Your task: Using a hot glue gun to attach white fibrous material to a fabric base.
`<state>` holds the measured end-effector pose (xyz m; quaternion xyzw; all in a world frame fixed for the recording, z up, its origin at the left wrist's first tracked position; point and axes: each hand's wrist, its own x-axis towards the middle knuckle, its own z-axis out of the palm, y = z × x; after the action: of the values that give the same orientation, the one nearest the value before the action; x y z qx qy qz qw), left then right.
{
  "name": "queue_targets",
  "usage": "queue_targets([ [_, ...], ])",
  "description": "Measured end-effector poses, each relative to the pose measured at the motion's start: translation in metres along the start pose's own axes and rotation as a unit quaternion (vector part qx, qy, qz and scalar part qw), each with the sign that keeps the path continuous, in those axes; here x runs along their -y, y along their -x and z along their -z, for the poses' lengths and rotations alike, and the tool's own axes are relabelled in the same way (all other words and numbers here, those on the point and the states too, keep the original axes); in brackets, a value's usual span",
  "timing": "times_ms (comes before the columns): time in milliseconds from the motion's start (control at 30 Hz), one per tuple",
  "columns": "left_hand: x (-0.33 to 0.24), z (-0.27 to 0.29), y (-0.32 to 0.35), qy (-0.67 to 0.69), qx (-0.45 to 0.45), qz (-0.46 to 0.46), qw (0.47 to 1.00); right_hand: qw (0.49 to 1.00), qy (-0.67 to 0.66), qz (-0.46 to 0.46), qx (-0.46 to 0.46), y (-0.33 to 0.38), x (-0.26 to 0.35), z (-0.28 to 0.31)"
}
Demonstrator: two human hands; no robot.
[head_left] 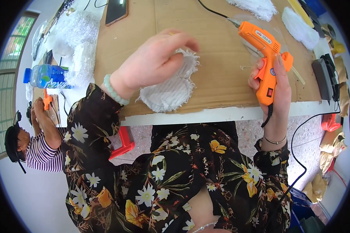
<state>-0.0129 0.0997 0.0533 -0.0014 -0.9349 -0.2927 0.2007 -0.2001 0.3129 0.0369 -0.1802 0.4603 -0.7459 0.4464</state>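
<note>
My right hand [274, 77] is wrapped round the handle of an orange hot glue gun [260, 40], its fingers at the trigger. The gun's nozzle end points to the far left, and its black cord leaves the bottom of the handle. Over a white fluffy fabric piece [167, 95] with frayed edges hangs my left hand [155, 58]. Its index finger and thumb are bent and apart, with nothing visible between them. The hand covers part of the piece, so I cannot tell whether a fingertip touches it. A pale glue stick [298, 75] shows just behind the gun.
Brown cardboard [217, 77] covers the table. More white fluffy pieces [299, 29] lie at the far right, near a dark grey box [323, 79]. A phone [116, 11] is at the far left. Beyond it stand a blue-capped bottle [46, 75] and a person in stripes [46, 149].
</note>
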Motion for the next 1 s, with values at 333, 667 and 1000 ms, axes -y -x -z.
queue_targets([
  [333, 0.001, -0.001, -0.001, -0.015, 0.057, -0.028, 0.998, 1.000, -0.007, 0.004, -0.007, -0.001, 0.001, 0.002],
  [667, 0.008, 0.002, 0.006, -0.054, -0.003, -0.031, 0.998, 0.999, 0.010, -0.018, -0.051, 0.000, 0.002, -0.001],
  [1000, 0.005, -0.005, 0.005, -0.093, 0.039, -0.053, 0.993, 1.000, 0.012, -0.007, -0.019, 0.002, 0.000, 0.004],
])
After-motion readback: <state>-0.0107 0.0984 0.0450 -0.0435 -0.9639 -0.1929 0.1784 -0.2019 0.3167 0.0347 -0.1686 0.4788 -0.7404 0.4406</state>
